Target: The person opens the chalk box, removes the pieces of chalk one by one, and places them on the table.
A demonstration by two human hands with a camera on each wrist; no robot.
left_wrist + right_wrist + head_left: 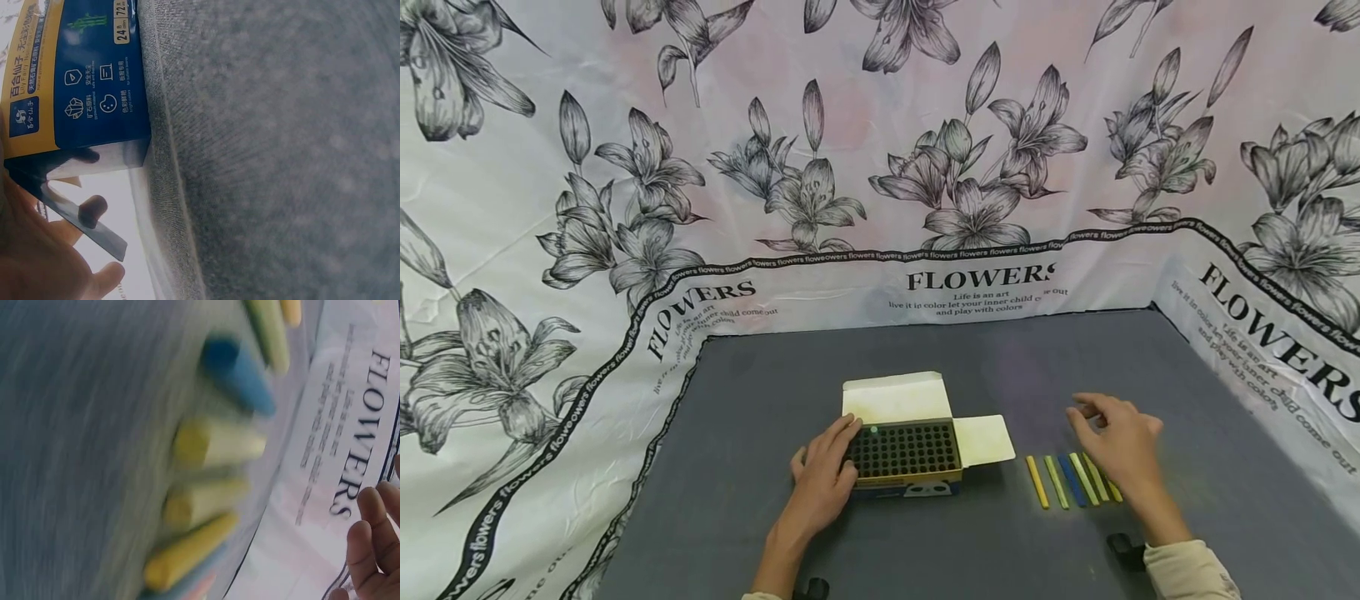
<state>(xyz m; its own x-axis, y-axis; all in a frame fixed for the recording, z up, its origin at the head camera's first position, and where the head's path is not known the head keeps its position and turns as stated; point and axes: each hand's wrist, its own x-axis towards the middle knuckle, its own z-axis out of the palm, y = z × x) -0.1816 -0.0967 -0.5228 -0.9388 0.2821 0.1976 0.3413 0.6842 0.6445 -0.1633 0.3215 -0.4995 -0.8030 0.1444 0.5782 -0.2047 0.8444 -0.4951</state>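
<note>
An open chalk box (906, 482), blue and yellow outside, stands on the grey table with its lid flap and a side flap folded out. Inside is a dark tray (910, 450) of round holes; one pale green chalk end (874, 430) shows near the back left. My left hand (826, 479) holds the box's left end, fingers at its rim and side flap (81, 219). My right hand (1122, 442) hovers over the right end of a row of chalk sticks, its fingers loosely bent around nothing. A blue chalk (237, 372) lies in that row among yellow and green ones.
A yellow chalk (1037, 482) marks the row's left end, right of the box's white side flap (985, 440). Flower-printed cloth (820, 292) walls the table at the back and sides. A black object (1126, 550) shows by the right wrist.
</note>
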